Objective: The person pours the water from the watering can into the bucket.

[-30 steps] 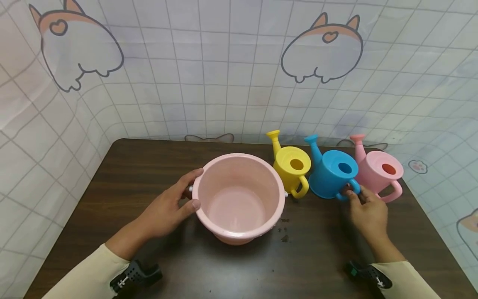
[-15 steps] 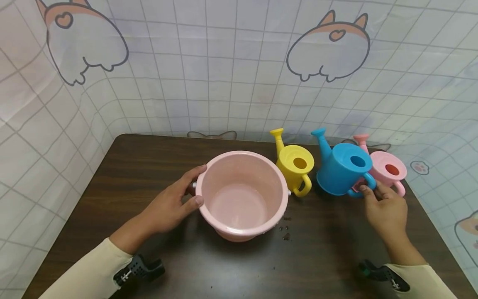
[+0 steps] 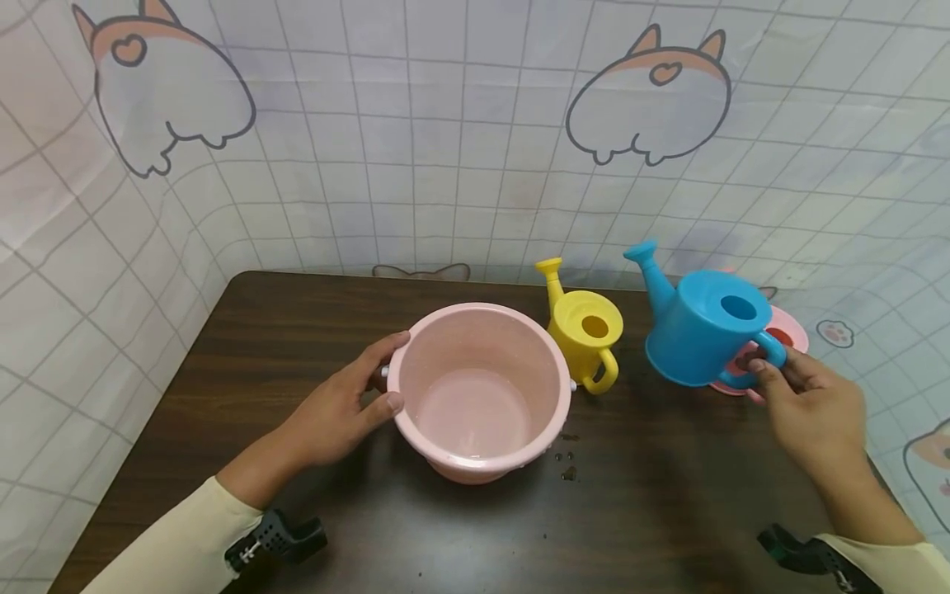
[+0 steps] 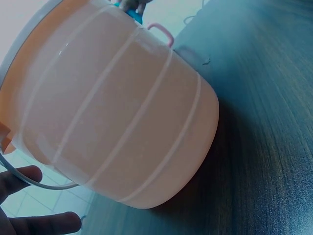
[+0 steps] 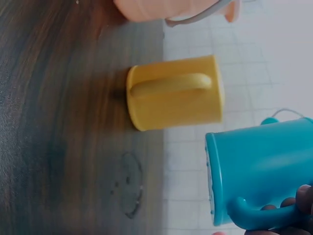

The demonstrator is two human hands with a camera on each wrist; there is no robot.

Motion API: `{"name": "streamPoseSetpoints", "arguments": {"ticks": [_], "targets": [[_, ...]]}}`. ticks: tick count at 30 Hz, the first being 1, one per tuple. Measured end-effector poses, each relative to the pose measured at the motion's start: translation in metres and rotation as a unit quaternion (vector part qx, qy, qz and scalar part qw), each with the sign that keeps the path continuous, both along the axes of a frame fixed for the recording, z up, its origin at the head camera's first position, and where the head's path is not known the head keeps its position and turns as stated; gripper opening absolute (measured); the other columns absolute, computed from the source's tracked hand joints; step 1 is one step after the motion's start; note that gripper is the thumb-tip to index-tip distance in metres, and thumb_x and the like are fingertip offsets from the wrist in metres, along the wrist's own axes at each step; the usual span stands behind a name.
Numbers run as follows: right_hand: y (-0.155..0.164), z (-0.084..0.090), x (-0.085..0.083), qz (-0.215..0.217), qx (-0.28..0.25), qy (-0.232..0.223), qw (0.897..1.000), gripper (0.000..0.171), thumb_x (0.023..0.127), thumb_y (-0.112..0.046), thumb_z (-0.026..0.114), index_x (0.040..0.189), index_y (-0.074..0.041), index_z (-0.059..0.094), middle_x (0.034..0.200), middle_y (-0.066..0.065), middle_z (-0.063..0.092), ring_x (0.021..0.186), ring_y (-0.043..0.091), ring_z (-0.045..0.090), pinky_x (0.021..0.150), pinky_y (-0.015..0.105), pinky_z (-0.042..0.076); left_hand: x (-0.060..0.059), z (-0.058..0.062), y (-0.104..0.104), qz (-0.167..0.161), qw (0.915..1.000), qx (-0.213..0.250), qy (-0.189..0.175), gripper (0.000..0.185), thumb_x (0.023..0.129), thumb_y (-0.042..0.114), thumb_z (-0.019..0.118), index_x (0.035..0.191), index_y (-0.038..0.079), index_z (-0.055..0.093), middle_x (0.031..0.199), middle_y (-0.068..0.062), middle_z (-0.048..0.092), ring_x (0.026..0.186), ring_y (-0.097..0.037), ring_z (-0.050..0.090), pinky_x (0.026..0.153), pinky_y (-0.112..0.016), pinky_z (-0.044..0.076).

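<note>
A pink bucket [image 3: 478, 470] stands upright on the table. My left hand [image 3: 334, 412] rests against its left rim, thumb and index finger spread and touching it. Two straight fingers [image 4: 46, 224] show near the bucket's wire handle [image 4: 41, 185] in the left wrist view. At the right, my right hand [image 3: 820, 412] grips the handle of a blue watering can [image 3: 701, 330], raised off the table with its underside partly showing in the right wrist view. Behind it, a pink watering can [image 3: 792, 326] is mostly hidden. A yellow watering can [image 3: 575, 334] stands beside the bucket.
The dark wood table [image 3: 312, 313] meets a wall covering [image 3: 445, 148] with a grid and cartoon animals at its back edge. Water drops [image 3: 569, 473] lie right of the bucket. A wet ring [image 5: 129, 186] marks the tabletop in the right wrist view.
My right hand has lifted the blue watering can and carried it to the right, so it now covers much of the pink one. The left hand and bucket stay in place.
</note>
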State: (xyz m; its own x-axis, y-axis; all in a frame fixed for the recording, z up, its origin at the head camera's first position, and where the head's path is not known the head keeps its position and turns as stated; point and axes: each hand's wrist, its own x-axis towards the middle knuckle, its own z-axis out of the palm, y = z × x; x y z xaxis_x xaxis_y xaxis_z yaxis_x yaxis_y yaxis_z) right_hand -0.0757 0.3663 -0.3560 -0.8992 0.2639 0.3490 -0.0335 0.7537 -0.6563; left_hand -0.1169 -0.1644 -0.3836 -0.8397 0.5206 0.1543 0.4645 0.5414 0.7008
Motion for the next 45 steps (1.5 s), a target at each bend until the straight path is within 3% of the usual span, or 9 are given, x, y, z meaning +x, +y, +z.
{"name": "streamPoseSetpoints", "arguments": {"ticks": [3, 6, 9, 13, 20, 26, 31, 38, 45], "targets": [[-0.001, 0.008, 0.003, 0.008, 0.003, 0.008, 1.000, 0.041, 0.102, -0.017, 0.065, 0.136, 0.006, 0.062, 0.116, 0.024, 0.067, 0.075, -0.019, 0.059, 0.059, 0.009, 0.047, 0.000, 0.000, 0.000, 0.000, 1.0000, 0.003, 0.003, 0.070, 0.103, 0.042, 0.059, 0.162, 0.036, 0.021, 0.143, -0.005, 0.053, 0.108, -0.018, 0.063, 0.082, -0.051, 0.051], [-0.002, 0.015, 0.007, 0.022, -0.016, 0.005, 1.000, 0.042, 0.102, -0.016, 0.066, 0.136, 0.006, 0.061, 0.111, -0.001, 0.072, 0.077, -0.015, 0.064, 0.061, 0.012, 0.050, 0.000, 0.000, 0.000, 0.002, 1.0000, 0.003, -0.002, 0.070, 0.103, 0.042, 0.059, 0.162, 0.037, 0.021, 0.143, -0.005, 0.053, 0.107, -0.019, 0.063, 0.081, -0.051, 0.051], [-0.003, 0.020, 0.011, 0.039, -0.040, 0.004, 0.998, 0.041, 0.101, -0.013, 0.067, 0.135, 0.009, 0.060, 0.102, -0.026, 0.067, 0.079, -0.011, 0.067, 0.061, 0.014, 0.052, 0.000, 0.000, 0.000, 0.003, 1.0000, 0.002, -0.008, 0.070, 0.103, 0.042, 0.058, 0.162, 0.038, 0.021, 0.143, -0.005, 0.053, 0.108, -0.019, 0.063, 0.080, -0.051, 0.051], [-0.006, 0.027, 0.017, 0.054, -0.044, 0.008, 0.998, 0.039, 0.100, -0.008, 0.067, 0.132, 0.012, 0.061, 0.096, -0.035, 0.064, 0.079, -0.010, 0.067, 0.062, 0.013, 0.052, 0.001, 0.000, 0.000, 0.000, 1.0000, 0.006, -0.008, 0.070, 0.103, 0.042, 0.058, 0.162, 0.038, 0.020, 0.142, -0.006, 0.054, 0.108, -0.020, 0.063, 0.080, -0.051, 0.051], [-0.011, 0.036, 0.026, 0.078, -0.033, 0.021, 0.996, 0.034, 0.098, -0.003, 0.068, 0.129, 0.010, 0.065, 0.099, -0.031, 0.067, 0.086, -0.011, 0.066, 0.067, 0.011, 0.051, 0.000, -0.001, 0.000, -0.006, 0.9999, 0.012, -0.001, 0.070, 0.103, 0.042, 0.058, 0.162, 0.037, 0.021, 0.142, -0.006, 0.054, 0.110, -0.021, 0.064, 0.082, -0.053, 0.052], [-0.017, 0.043, 0.032, 0.063, 0.005, 0.021, 0.998, 0.034, 0.097, -0.007, 0.072, 0.127, 0.006, 0.068, 0.099, -0.038, 0.062, 0.088, -0.018, 0.061, 0.069, 0.006, 0.046, -0.001, -0.002, 0.000, -0.007, 0.9999, 0.011, 0.005, 0.070, 0.103, 0.043, 0.058, 0.162, 0.036, 0.021, 0.140, -0.005, 0.055, 0.108, -0.019, 0.064, 0.082, -0.053, 0.051], [-0.025, 0.045, 0.036, 0.080, 0.005, 0.033, 0.996, 0.033, 0.095, -0.002, 0.072, 0.126, 0.009, 0.067, 0.097, -0.038, 0.063, 0.089, -0.018, 0.062, 0.070, 0.006, 0.046, -0.001, -0.001, 0.000, -0.003, 1.0000, 0.006, 0.001, 0.070, 0.103, 0.043, 0.058, 0.162, 0.036, 0.021, 0.142, -0.004, 0.054, 0.108, -0.018, 0.063, 0.081, -0.052, 0.051], [-0.036, 0.046, 0.039, 0.140, -0.034, 0.063, 0.988, 0.034, 0.089, 0.016, 0.068, 0.123, 0.012, 0.068, 0.097, -0.023, 0.073, 0.087, -0.006, 0.070, 0.074, 0.011, 0.050, 0.000, -0.001, 0.000, -0.002, 1.0000, 0.005, 0.000, 0.070, 0.103, 0.042, 0.059, 0.162, 0.037, 0.021, 0.141, -0.004, 0.055, 0.110, -0.018, 0.064, 0.083, -0.053, 0.051], [-0.044, 0.047, 0.042, 0.168, -0.031, 0.067, 0.983, 0.034, 0.086, 0.020, 0.069, 0.119, 0.013, 0.069, 0.095, -0.018, 0.075, 0.084, -0.003, 0.071, 0.072, 0.013, 0.052, 0.000, 0.000, 0.000, -0.002, 1.0000, 0.006, -0.003, 0.071, 0.103, 0.042, 0.059, 0.162, 0.037, 0.021, 0.141, -0.004, 0.054, 0.109, -0.018, 0.063, 0.083, -0.053, 0.051]]}}
